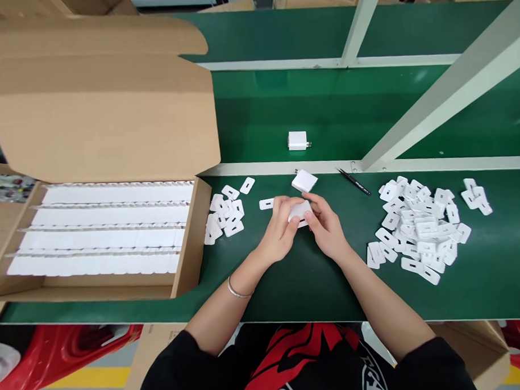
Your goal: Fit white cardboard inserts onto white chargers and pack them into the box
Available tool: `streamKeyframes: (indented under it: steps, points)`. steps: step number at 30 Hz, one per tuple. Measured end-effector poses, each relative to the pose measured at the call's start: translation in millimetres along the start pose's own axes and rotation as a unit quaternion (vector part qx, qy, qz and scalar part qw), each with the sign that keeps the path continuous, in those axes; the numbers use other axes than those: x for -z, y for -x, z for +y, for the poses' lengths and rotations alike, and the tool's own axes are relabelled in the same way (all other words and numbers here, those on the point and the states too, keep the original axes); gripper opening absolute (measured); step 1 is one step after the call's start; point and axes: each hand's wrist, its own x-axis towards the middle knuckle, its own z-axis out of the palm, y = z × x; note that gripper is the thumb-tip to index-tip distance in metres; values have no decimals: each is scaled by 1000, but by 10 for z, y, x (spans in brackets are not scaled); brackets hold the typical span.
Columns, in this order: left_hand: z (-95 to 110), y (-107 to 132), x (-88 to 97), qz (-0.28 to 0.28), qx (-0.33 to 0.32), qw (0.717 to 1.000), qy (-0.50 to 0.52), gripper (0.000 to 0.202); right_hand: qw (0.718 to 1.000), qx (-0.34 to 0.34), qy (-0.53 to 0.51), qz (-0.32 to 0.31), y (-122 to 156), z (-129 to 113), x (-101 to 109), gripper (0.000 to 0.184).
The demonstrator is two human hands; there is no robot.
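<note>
Both my hands meet over the middle of the green table point(308, 276). My left hand point(280, 230) and my right hand point(327, 228) are closed together on a small white charger point(300, 210), fingers wrapped round it. Just beyond them lies another white charger point(304, 181) on the table. A third white charger point(297, 140) with its prongs to the right sits on the green conveyor belt point(331, 106) behind. A single white plastic piece point(266, 204) lies just left of my left hand.
An open cardboard box point(92, 229) with rows of white parts stands at the left. A small pile of white plastic pieces point(225, 213) lies beside it, a large pile point(421, 226) at the right. Black tweezers point(354, 181) lie near the rail; a white frame post point(438, 93) slants across.
</note>
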Motion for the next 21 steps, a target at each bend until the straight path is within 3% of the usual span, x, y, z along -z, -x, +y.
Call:
streamKeyframes:
  steps: [3, 9, 15, 21]
  points:
    - [-12, -27, 9, -16, 5, 1000, 22, 50, 1000, 6, 3, 16, -7, 6, 10, 52]
    - [-62, -54, 4, 12, -9, 999, 32, 48, 999, -4, 34, 20, 6, 2, 14, 53]
    - [-37, -38, 13, 0, -6, 997, 72, 62, 1000, -2, 13, 20, 3, -12, -18, 56]
    - [-24, -41, 18, 6, 10, 998, 65, 55, 1000, 18, -13, 0, 10, 78, -15, 67]
